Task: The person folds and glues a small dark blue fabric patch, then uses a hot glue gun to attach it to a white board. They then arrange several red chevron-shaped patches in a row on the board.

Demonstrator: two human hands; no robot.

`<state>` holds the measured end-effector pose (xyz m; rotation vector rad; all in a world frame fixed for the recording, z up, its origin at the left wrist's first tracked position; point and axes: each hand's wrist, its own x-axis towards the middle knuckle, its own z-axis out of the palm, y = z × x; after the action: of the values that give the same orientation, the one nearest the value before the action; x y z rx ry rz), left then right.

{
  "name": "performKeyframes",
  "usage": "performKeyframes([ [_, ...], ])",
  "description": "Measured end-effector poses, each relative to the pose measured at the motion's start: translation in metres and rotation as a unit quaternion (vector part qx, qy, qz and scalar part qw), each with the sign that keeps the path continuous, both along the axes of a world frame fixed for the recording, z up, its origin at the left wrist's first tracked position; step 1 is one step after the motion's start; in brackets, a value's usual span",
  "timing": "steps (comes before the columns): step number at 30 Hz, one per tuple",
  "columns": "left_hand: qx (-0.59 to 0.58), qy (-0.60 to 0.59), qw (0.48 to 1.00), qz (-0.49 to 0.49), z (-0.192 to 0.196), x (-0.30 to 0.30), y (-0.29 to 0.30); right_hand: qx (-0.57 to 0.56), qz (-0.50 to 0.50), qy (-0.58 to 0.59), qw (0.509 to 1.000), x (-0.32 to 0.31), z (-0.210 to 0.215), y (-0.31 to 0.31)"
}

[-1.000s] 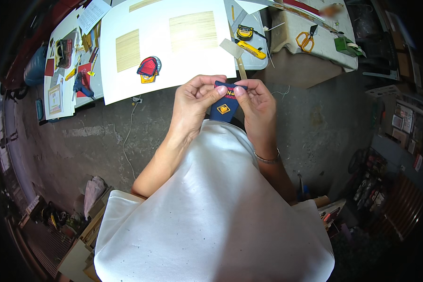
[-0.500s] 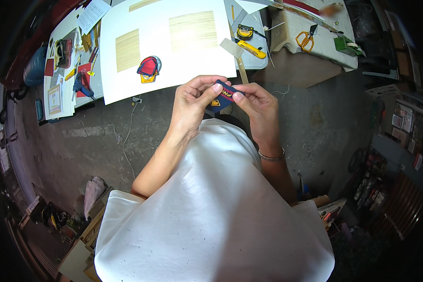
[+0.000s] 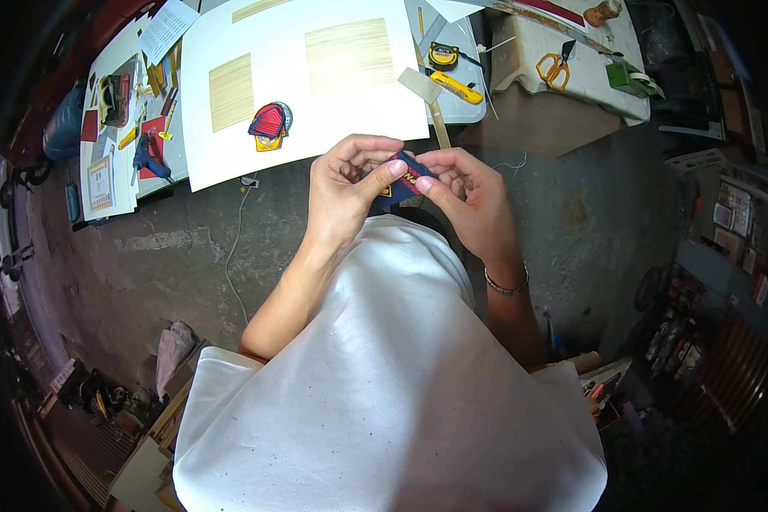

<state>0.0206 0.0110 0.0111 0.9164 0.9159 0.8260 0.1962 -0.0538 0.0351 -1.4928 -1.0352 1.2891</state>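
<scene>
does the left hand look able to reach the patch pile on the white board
Probably yes: the left hand pinches the navy patch, but nothing visible blocks its way to the patch pile.

Offered passage over white board (image 3: 350, 115), right of stacked patches (image 3: 270, 125); was obstructed at right edge by flat grey piece (image 3: 420, 84), beyond by yellow cutter (image 3: 454, 86) and tape measure (image 3: 443, 56).

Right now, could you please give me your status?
Left hand and right hand pinching navy embroidered patch. Patch tilted, thumbs partly covering it. Stacked patches on white board beyond.
</scene>
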Motion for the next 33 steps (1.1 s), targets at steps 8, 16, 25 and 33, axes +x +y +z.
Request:
performKeyframes([
  [8, 0.026, -0.005, 0.999, 0.043, 0.009, 0.004, -0.001, 0.039, -0.061, -0.064, 0.995, -0.015, 0.006, 0.004],
  [16, 0.032, -0.007, 0.999, 0.019, 0.012, -0.002, 0.002, 0.028, -0.065, -0.041, 0.997, -0.012, 0.004, 0.004],
  [25, 0.032, 0.015, 0.999, -0.006, 0.008, -0.002, 0.023, 0.014, -0.11, 0.141, 0.984, -0.004, -0.035, 0.009],
  [33, -0.109, 0.051, 0.989, 0.084, -0.009, -0.001, 0.004, 0.0, -0.182, 0.244, 0.953, 0.003, -0.062, 0.005],
])
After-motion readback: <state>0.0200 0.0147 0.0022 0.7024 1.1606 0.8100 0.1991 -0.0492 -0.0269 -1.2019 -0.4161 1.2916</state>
